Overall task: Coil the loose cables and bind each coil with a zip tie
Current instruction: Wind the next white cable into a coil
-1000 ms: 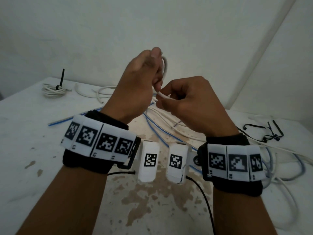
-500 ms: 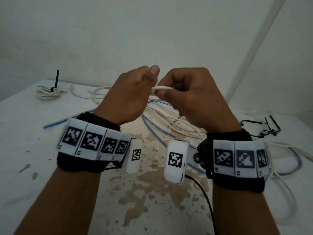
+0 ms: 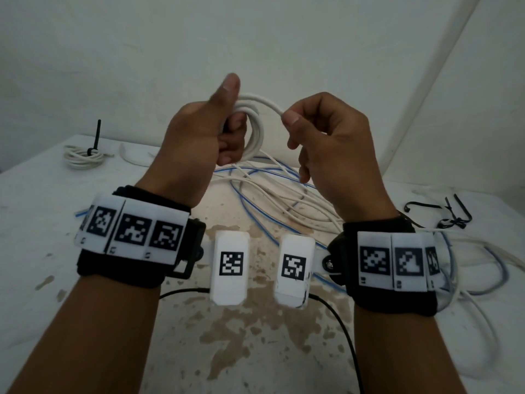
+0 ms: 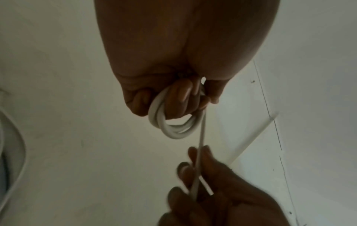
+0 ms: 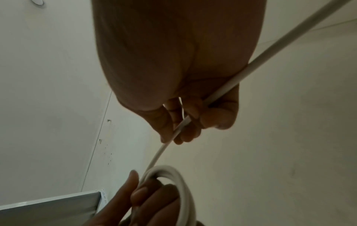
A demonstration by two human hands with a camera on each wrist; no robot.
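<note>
White cable point(image 3: 257, 129) sits in a few small loops inside the left hand point(image 3: 199, 135), whose fingers curl through the coil while the thumb stands up above it. From the top of those loops one strand runs across to the right hand point(image 3: 326, 137), which pinches it between thumb and forefinger; the right wrist view shows the same strand passing on through the curled fingers and out past the palm. Both hands are raised above the bench point(image 3: 34, 223), so this coil hangs in the air, touching nothing but the hands.

Judging by that, the step in hand is winding: only a handful of turns are gathered, and the strand leading away from the right hand suggests more length has yet to be drawn in. No zip tie is on this coil.

Below and beyond the hands lies a tangle of loose cables point(image 3: 272, 194), white ones and blue ones crossing each other, some trailing off toward the right edge of the bench. They look untouched. Spare black zip ties point(image 3: 443, 211) lie at the right, apart from the tangle.

At the far left corner rests one finished coil point(image 3: 83, 156), white, cinched by a black tie whose tail sticks upright. So one bundle appears done, one is under way, and most of the job remains, as I read it.
</note>
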